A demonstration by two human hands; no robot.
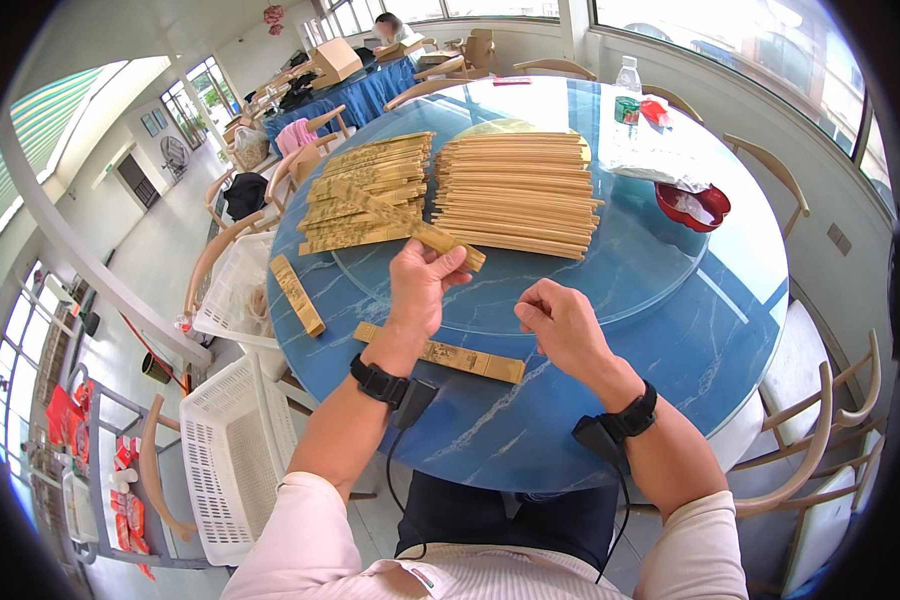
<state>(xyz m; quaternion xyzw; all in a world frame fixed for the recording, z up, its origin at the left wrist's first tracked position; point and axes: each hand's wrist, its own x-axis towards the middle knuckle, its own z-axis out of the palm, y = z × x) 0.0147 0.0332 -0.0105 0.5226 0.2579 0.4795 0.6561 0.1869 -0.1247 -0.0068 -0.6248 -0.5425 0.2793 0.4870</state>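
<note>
A long folded bamboo fan (410, 222) is held slanting above the blue round table (590, 400). Its near end is pinched btwn thumb & fingers of the left hand (420, 285), the tip sticking out just past the fingertips to the right; the rest runs up & left, away from the palm, over the printed pile. Left fingers are closed round the fan.

The right hand (562, 325) is kept just beside it, to the right & slightly lower, apart from the fan. Its fingers are curled in, thumb against forefinger; whether anything thin is pinched there can't be told.

Below both hands a second folded fan (440, 353) is laid flat on the table, near the edge & under the left wrist. A third (297, 295) is laid at the table's left rim.

Further out, on the glass turntable (630, 270), two stacks are set side by side: printed fans (365, 195) on the left, plain bamboo fans (515, 195) on the right. A red bowl (692, 205) w/ white plastic wrap is seen at the right, a water bottle (627, 95) behind it. White plastic baskets (235, 460) are placed on the floor at the left.
</note>
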